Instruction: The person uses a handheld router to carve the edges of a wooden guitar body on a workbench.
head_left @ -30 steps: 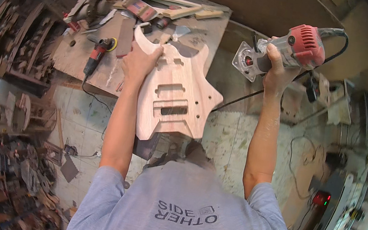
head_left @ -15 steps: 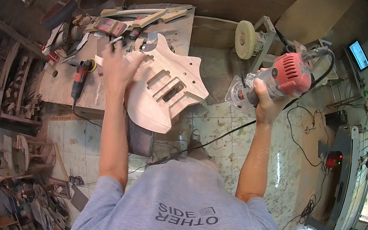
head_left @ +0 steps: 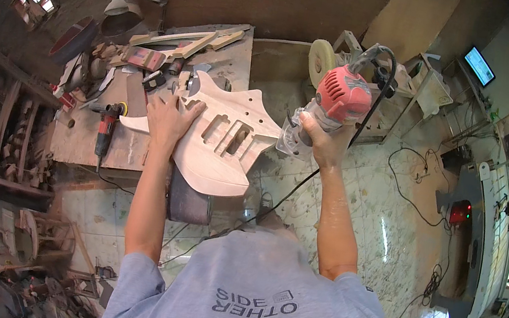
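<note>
A pale wooden electric guitar body [head_left: 216, 169] with routed pockets and small holes lies flat at the near right edge of the workbench. My left hand [head_left: 170, 120] rests on its left part, fingers stretched over the wood and thumb apart. Part of the body under that hand is hidden. My right hand [head_left: 328, 143] is wrapped round a red and grey handheld router [head_left: 343, 96]. Its clear base [head_left: 289, 139] is close to the right edge of the guitar body; whether they touch I cannot tell.
On the workbench [head_left: 80, 143] lie an angle-grinder-like tool [head_left: 105, 132], wood strips [head_left: 186, 44] and a red sanding block-like piece [head_left: 145, 58]. A dark rounded block [head_left: 188, 205] is below the guitar body. A black cord [head_left: 300, 183] runs across the floor. A buffing wheel [head_left: 320, 63] stands behind.
My left hand has come down from above the bench onto the guitar body. My right hand has brought the router left, toward the body's right edge.
</note>
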Tool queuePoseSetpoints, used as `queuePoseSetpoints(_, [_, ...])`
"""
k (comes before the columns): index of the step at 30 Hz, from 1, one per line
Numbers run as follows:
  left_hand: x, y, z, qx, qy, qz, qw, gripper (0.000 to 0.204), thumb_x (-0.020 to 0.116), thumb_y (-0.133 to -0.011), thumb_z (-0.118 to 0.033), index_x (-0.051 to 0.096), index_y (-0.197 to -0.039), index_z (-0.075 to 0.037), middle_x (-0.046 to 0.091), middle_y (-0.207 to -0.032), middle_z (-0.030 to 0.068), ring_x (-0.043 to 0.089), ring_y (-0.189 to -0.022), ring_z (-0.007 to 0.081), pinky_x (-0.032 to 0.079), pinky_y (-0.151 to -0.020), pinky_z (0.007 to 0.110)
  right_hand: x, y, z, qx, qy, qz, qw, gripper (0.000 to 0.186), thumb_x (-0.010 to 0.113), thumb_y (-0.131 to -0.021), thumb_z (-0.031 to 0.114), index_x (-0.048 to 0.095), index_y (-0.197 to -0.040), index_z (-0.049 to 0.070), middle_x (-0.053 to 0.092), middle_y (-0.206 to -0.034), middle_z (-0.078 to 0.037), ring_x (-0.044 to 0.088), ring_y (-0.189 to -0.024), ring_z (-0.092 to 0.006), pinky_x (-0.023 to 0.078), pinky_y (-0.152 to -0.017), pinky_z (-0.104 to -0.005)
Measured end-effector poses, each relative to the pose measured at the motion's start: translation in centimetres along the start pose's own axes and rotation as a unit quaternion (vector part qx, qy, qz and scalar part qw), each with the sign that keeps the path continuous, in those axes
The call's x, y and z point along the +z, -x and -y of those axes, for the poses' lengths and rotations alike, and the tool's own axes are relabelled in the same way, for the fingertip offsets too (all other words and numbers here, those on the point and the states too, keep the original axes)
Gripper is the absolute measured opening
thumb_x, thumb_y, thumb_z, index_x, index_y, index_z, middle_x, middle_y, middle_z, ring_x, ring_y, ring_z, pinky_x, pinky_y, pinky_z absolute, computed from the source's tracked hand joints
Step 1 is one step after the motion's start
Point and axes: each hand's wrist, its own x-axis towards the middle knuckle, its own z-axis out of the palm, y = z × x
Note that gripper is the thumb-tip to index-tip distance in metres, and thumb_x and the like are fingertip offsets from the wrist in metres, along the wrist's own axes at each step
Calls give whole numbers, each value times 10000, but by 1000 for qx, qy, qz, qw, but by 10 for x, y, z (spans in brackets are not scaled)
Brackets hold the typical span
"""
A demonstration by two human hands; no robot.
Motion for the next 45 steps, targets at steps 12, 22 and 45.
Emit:
queuePoseSetpoints(12, [-10, 41, 6, -103, -28, -13, 994, 978, 634, -821, -835, 658, -1346, -10, 626, -1294, 291, 580, -1240, 457, 402, -1048, 567, 19, -26, -4, -15, 6, -4, 1000, 489, 890, -762, 150, 655, -1171, 22, 693, -1052, -45, 672, -913, -164, 549, -860, -335])
queuePoseSetpoints(22, [-13, 42, 7, -94, -22, -28, 995, 922, 665, -818, -807, 683, -1277, -9, 644, -1249, 275, 617, -1184, 434, 410, -1008, 553, 51, -27, -20, -11, 26, 70, 997, 505, 903, -762, 193, 666, -1172, 17, 715, -1085, -68, 686, -945, -169, 549, -889, -338])
queuePoseSetpoints(45, [-12, 44, 8, -82, 12, -55, 995, 896, 695, -810, -775, 697, -1244, 9, 654, -1188, 259, 610, -1130, 419, 408, -989, 518, 54, -42, -46, -42, 27, 94, 994, 526, 915, -762, 205, 679, -1179, -12, 755, -1057, -96, 726, -908, -182, 584, -840, -335])
